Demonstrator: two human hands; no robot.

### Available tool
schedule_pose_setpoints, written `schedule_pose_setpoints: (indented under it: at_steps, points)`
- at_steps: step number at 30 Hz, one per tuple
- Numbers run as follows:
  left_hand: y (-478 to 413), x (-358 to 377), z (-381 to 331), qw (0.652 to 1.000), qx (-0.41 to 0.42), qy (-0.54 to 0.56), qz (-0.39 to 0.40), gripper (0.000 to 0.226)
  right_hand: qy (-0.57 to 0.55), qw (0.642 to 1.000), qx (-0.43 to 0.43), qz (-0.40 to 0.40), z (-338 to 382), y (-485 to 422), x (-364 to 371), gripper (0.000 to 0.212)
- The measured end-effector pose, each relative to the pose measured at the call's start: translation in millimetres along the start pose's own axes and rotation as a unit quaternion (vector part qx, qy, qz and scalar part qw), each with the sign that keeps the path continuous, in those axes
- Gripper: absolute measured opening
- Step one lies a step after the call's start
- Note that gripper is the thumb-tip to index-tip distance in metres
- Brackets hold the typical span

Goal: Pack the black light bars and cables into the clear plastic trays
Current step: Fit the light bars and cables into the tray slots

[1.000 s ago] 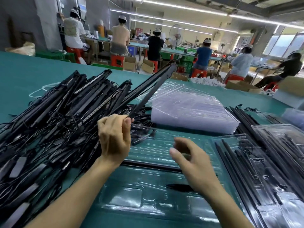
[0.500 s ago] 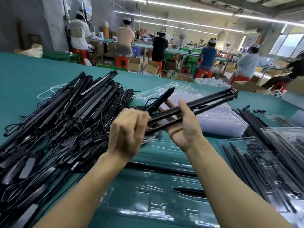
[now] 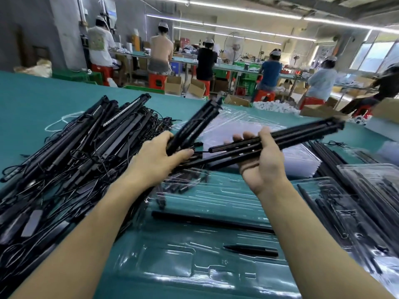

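My left hand (image 3: 159,160) grips one black light bar (image 3: 196,124) that points up and away. My right hand (image 3: 263,160), palm up, holds two or three long black light bars (image 3: 302,134) that stretch to the right, fingers curled over them. A thin cable runs between the two bundles. Both hands hover above a clear plastic tray (image 3: 194,266) on the green table; the tray holds one long bar (image 3: 207,221) and a short black piece (image 3: 252,250). A big heap of bars and cables (image 3: 64,158) lies to the left.
A stack of clear trays (image 3: 300,156) sits beyond my right hand. Filled trays with bars (image 3: 367,208) lie at the right. Loose bars (image 3: 328,154) rest beside them. Several people sit at benches in the background.
The bars came up out of the heap. My hands have moved apart: the right hand took the long bars to the right, the left kept one bar angled upward.
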State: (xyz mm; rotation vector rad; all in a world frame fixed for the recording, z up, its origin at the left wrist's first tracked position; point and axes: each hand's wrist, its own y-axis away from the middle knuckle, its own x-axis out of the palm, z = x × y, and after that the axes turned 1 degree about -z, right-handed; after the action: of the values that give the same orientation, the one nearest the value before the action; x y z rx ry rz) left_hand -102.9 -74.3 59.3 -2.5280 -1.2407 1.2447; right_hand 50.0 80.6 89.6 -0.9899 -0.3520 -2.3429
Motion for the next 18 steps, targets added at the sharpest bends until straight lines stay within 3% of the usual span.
schedule_pose_setpoints:
  at_steps: [2,5,10,15,18]
  points:
    - [0,-4,-9,0.999,0.003,0.02,-0.043,0.04,-0.061,0.997,0.002,-0.057,-2,1,-6,0.025]
    - [-4,-16,-22,0.993,0.025,0.059,-0.104,0.064,-0.039,0.991,0.025,-0.123,-17,3,-20,0.023]
    - [-6,-27,-17,0.993,-0.006,0.076,-0.093,0.08,-0.005,0.986,0.066,-0.154,-29,1,-26,0.012]
    - [-9,-29,9,0.986,-0.11,0.001,-0.126,0.07,-0.026,0.984,0.16,-0.074,4,3,-25,0.029]
    - [-11,-23,16,0.986,-0.146,-0.011,-0.075,0.092,-0.024,0.984,0.174,-0.02,23,9,-24,0.032]
